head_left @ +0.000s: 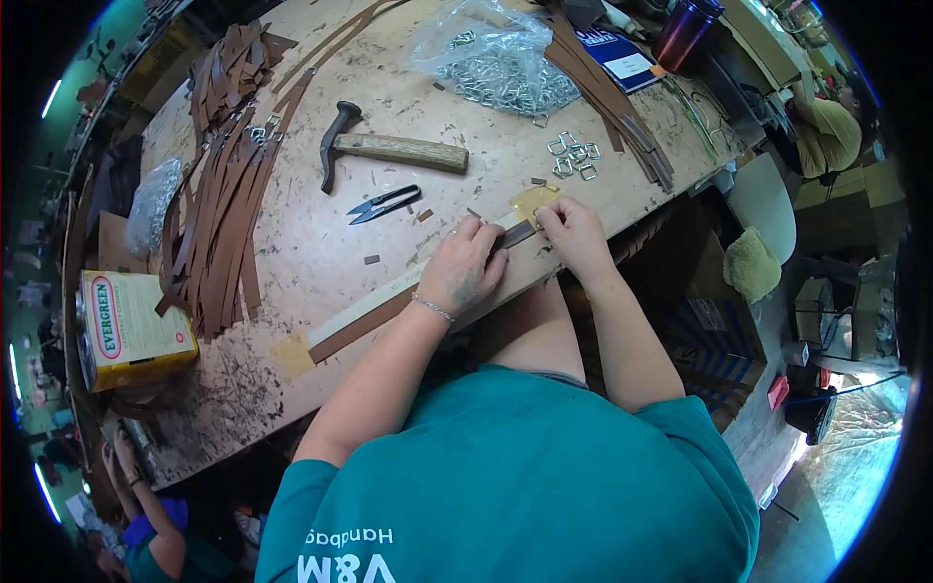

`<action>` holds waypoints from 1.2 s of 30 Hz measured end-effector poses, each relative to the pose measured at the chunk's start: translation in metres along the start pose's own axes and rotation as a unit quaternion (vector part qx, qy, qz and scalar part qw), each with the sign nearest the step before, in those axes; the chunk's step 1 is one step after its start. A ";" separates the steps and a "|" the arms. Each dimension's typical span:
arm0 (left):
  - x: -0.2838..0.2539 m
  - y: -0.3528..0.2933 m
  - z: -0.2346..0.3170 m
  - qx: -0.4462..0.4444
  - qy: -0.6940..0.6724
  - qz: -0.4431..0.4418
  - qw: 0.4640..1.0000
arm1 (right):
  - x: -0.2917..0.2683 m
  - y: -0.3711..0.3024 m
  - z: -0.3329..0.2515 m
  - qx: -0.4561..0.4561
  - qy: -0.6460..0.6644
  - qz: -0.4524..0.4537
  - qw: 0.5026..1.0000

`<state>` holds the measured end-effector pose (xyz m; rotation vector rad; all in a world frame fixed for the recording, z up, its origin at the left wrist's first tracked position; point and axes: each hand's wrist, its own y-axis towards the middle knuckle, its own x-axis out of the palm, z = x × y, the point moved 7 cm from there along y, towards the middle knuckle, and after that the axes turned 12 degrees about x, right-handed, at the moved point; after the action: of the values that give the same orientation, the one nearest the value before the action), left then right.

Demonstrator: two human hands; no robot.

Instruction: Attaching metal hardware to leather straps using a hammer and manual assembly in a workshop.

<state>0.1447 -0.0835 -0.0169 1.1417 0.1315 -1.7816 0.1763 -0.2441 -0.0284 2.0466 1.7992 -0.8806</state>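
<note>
A brown leather-like strip [358,330] lies along the table's near edge, beside a pale straight strip [374,299]. Yellowish tape [534,200] covers the pale strip's right end, and another piece of tape [291,357] sits at its left end. My left hand [465,268] presses on the brown strip with bent, closed fingers. At the right end my right hand [578,238] pinches the brown strip beside the tape; its fingertips partly hide what is between them. Beyond my hands lie black-handled thread snips [384,204] and a hammer [398,151] with a wooden handle.
Brown straps [222,214] are heaped at left, near a yellow-and-white can [136,330]. Metal buckles [574,155] lie loose by a clear bag [491,63] of more buckles. More straps [612,92], a blue booklet [622,58] and a tumbler [686,34] stand back right. Other people work nearby.
</note>
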 end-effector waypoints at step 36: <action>-0.003 -0.003 -0.003 0.033 -0.067 0.055 0.996 | 0.023 -0.044 -0.029 -0.204 -0.066 0.101 0.971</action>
<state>0.1447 -0.0780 -0.0177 1.0523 -0.0698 -1.7682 0.1425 -0.2009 -0.0122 1.8173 1.5175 -0.5219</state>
